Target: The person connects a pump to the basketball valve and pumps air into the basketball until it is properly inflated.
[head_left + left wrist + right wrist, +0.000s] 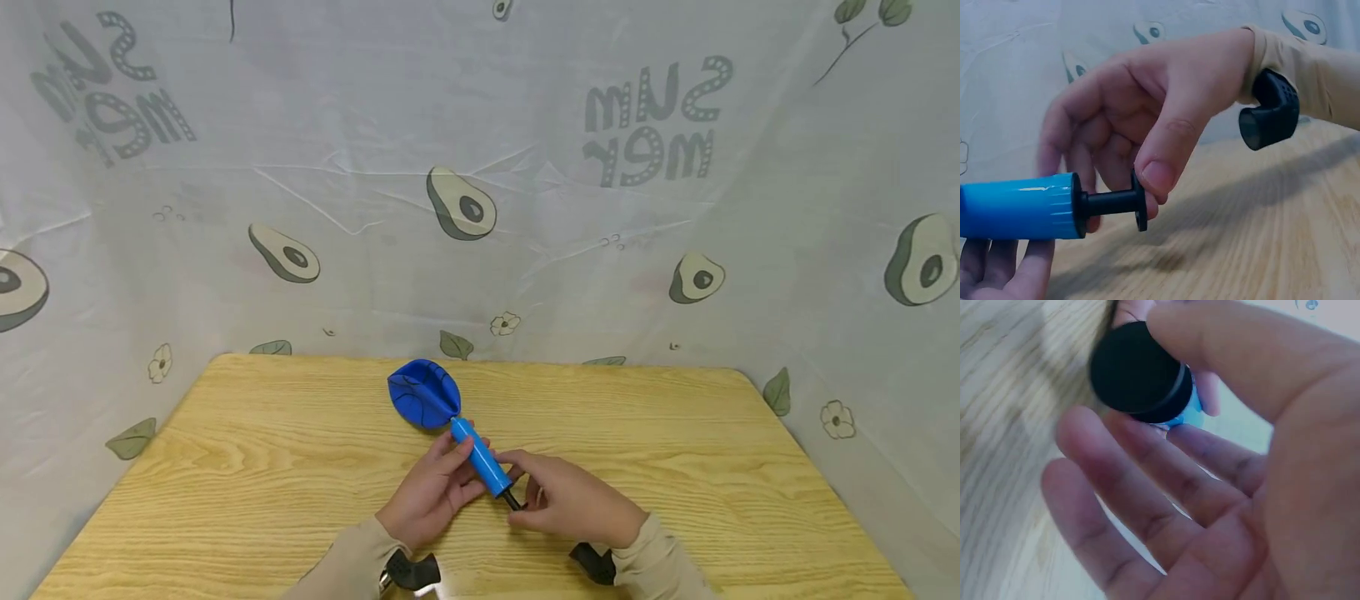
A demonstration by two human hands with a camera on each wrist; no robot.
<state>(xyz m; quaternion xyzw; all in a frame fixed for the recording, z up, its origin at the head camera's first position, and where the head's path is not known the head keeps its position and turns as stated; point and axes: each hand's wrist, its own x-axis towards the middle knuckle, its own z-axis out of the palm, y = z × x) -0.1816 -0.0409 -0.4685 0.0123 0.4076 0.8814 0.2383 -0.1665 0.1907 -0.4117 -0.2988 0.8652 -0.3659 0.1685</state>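
A blue hand pump (482, 461) slants across the middle of the table, its nozzle end meeting a folded-in, deflated blue ball (420, 400) with black lines. My left hand (429, 502) grips the pump's barrel, thumb along its upper side and fingers beneath. At the other end, my right hand (573, 502) pinches the black round handle (1140, 206) of the plunger with the thumb and a finger. A short stretch of black rod shows between handle and barrel. In the right wrist view the handle's flat face (1135, 367) is close by, with the other fingers (1141, 506) loosely spread below it.
The wooden table (262, 467) reaches back to a pale curtain (360, 250) printed with avocados, leaves and lettering, which also hangs along both sides. A black device (596, 563) is strapped at the right wrist, another black device (412, 572) at the left.
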